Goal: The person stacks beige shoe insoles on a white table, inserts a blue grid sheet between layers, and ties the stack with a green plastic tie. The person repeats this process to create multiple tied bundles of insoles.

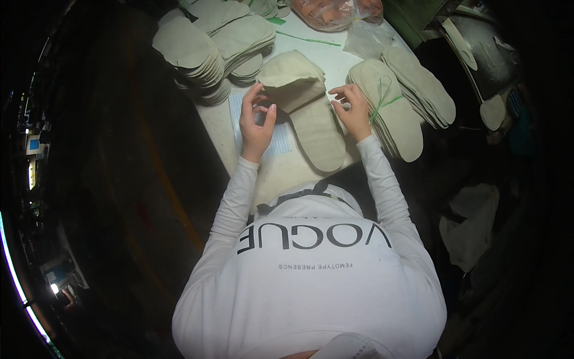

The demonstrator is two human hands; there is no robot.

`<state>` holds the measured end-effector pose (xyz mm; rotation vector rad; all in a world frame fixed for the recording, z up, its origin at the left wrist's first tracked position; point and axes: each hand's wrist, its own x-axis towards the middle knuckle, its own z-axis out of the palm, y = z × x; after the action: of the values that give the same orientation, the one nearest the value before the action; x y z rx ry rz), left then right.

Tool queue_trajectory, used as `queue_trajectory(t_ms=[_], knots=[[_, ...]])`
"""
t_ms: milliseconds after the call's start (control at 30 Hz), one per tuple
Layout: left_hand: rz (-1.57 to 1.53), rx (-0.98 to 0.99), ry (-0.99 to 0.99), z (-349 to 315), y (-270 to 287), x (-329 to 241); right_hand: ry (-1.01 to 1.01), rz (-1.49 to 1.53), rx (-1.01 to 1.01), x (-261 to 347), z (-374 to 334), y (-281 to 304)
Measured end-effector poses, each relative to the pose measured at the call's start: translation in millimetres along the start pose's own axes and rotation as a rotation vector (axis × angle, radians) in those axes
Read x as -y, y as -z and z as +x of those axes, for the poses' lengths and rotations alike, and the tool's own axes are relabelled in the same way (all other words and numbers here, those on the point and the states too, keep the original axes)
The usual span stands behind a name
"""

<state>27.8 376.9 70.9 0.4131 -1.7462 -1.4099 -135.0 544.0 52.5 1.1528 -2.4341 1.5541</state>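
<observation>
A beige fabric slipper [314, 128] lies on the white table [281, 173] with its toe cover pointing away from me. My left hand [256, 122] pinches the left edge of the toe cover with thumb and curled fingers. My right hand [354, 110] grips the slipper's right edge with bent fingertips, next to a stack of beige soles tied with a green band [391, 116]. Both arms wear white sleeves. A pale grid mat [279, 142] lies under the slipper and my left hand.
Piles of beige soles stand at the back left [191, 51] and back middle [242, 36], with another fanned stack [424, 84] at the right. A clear plastic bag with orange contents [335, 12] lies at the far edge. Dark floor surrounds the table; pale cloth [472, 227] lies lower right.
</observation>
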Motion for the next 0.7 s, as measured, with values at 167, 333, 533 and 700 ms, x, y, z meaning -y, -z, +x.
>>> queue_trajectory(t_ms=[167, 333, 533, 700], knots=[[0.224, 0.606, -0.033, -26, 1, 6, 0.169, 0.095, 0.399, 20, -10, -39], [0.324, 0.964, -0.196, -67, -8, 16, 0.245, -0.029, 0.376, 16, -10, -54], [0.261, 0.939, -0.237, -69, -13, 22, 0.229, -0.003, 0.330, 20, -14, -56], [0.230, 0.951, -0.224, -70, -13, 22, 0.434, -0.059, 0.435, 25, -14, -57]])
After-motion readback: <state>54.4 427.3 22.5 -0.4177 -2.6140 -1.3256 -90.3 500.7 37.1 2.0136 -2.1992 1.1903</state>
